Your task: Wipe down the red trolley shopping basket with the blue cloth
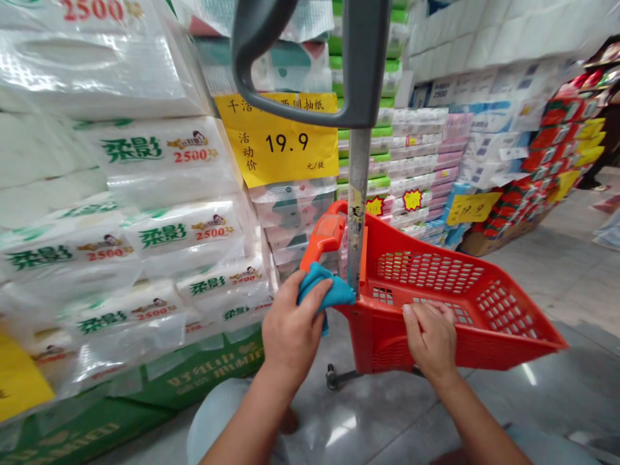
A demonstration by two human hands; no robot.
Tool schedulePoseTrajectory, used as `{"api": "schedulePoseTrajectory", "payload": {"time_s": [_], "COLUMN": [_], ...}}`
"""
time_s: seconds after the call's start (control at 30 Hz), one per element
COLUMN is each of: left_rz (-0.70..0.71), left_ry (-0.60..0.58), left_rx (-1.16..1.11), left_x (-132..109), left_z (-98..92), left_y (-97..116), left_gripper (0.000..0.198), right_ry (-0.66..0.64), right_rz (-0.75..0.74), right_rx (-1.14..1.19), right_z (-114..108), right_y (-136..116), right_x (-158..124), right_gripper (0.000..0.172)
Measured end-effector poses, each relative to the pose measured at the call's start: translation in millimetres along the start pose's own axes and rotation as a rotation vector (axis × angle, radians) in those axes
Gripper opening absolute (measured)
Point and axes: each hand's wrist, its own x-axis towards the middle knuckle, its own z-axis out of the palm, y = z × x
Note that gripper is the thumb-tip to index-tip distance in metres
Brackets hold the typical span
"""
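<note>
My left hand is shut on a blue microfibre cloth, pressing it against the scuffed metal pole of a shopping trolley. The pole rises to a grey plastic handle at the top of the view. My right hand grips the near wall of a red plastic trolley basket, with its fingers curled over the perforated side. An orange grip sits on the basket's far rim, just above the cloth.
Stacked plastic-wrapped tissue packs tower close on the left, with a yellow 19.9 price sign above them. More tissue stock lines the back. A trolley wheel rests on the glossy tiled floor, which runs off to the right.
</note>
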Motion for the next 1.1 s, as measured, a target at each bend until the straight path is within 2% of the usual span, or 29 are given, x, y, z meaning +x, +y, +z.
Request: {"api": "schedulePoseTrajectory", "payload": {"time_s": [0.07, 0.1, 0.23, 0.3, 0.43, 0.53, 0.63, 0.73, 0.87, 1.0, 1.1], "left_rz": [-0.063, -0.036, 0.214, 0.186, -0.015, 0.01, 0.073, 0.022, -0.098, 0.077, 0.07], "left_ry": [-0.003, -0.011, -0.083, -0.118, -0.143, -0.178, -0.233, -0.269, -0.283, -0.405, -0.461], "left_rx": [0.004, 0.0, -0.026, -0.068, -0.224, -0.295, -0.34, -0.362, -0.377, -0.474, -0.385], "left_x": [4, 5, 6, 6, 4, -1, -4, 4, 13, 10, 20], "left_z": [-13.5, -19.2, -34.9, -39.2, -45.2, -52.1, -58.1, -57.1, -56.4, -70.0, -68.0], "left_y": [-3, -3, 1, 0, -1, 5, 8, -3, -19, -19, -27], "left_gripper": [0.041, 0.04, 0.036, 0.039, 0.046, 0.05, 0.053, 0.049, 0.044, 0.048, 0.048], "right_ry": [-0.02, -0.021, -0.037, -0.087, -0.187, -0.163, -0.069, -0.101, -0.122, -0.134, -0.165], "right_rz": [0.005, 0.016, 0.092, 0.147, 0.183, 0.092, 0.033, 0.017, 0.071, 0.077, 0.099], "right_rx": [0.031, 0.045, 0.118, 0.164, 0.35, 0.443, 0.403, 0.407, 0.494, 0.631, 0.686], "right_z": [-3, -4, -7, -11, -19, -20, -20, -22, -27, -31, -37], "right_y": [3, 6, 17, 15, -19, -55, -72, -70, -61, -52, -47], "right_x": [-2, -2, 1, 6, 20, 25, 25, 24, 17, -3, -14], "right_gripper": [0.039, 0.041, 0.051, 0.056, 0.052, 0.047, 0.045, 0.047, 0.052, 0.051, 0.051]}}
